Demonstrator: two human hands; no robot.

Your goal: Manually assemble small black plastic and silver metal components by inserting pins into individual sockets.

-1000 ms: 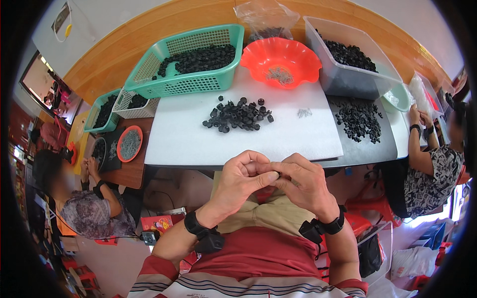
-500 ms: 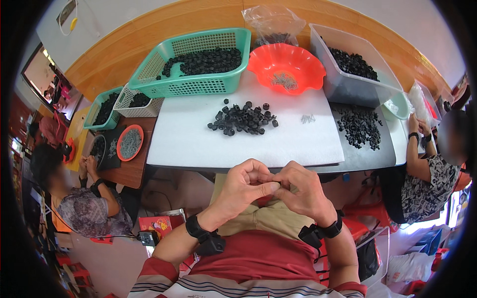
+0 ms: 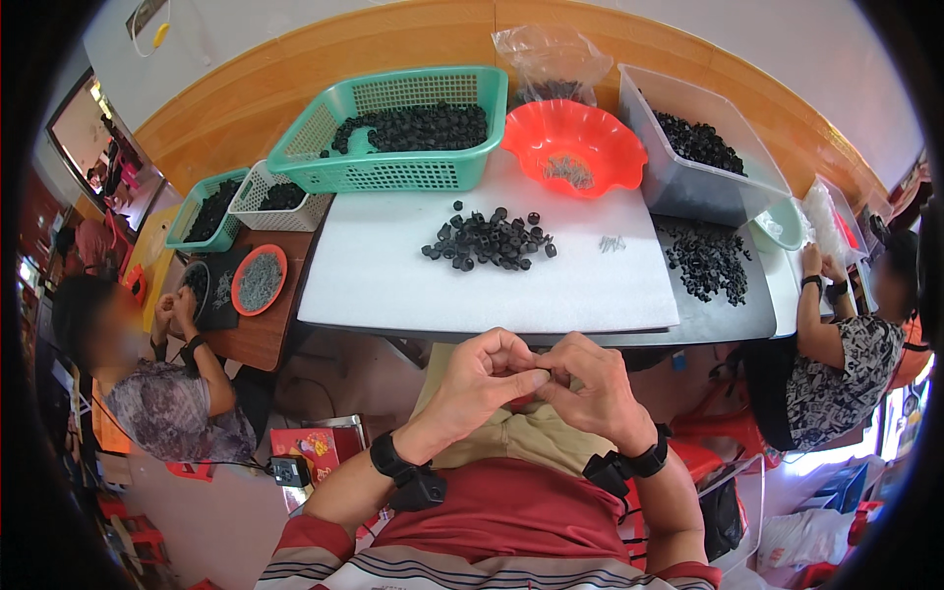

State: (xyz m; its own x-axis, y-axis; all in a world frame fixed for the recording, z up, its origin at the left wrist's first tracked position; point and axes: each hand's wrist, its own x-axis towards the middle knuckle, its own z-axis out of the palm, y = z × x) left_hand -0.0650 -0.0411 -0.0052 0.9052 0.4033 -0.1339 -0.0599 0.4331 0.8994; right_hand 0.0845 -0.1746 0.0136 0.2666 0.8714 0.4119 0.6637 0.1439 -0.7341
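Observation:
Over my lap, just off the table's near edge, my left hand [image 3: 489,382] and my right hand [image 3: 597,389] meet fingertip to fingertip. Both are closed in a pinch, and whatever they hold is hidden behind the thumbs and fingers. Beyond them, on a white foam sheet [image 3: 413,295], lies a loose pile of small black plastic parts [image 3: 490,239]. A few small silvery pins [image 3: 612,243] lie to the right of that pile.
At the back stand a green basket [image 3: 393,177] of black parts, a red scalloped bowl [image 3: 624,147] of pins and a clear bin [image 3: 688,187]. More black parts [image 3: 708,261] cover a dark mat. Co-workers sit left [image 3: 172,403] and right [image 3: 836,364].
The whole view has shifted slightly, so the table things sit lower in the picture. My hands stay pinched together; a dark bit that showed between the fingertips is now hidden.

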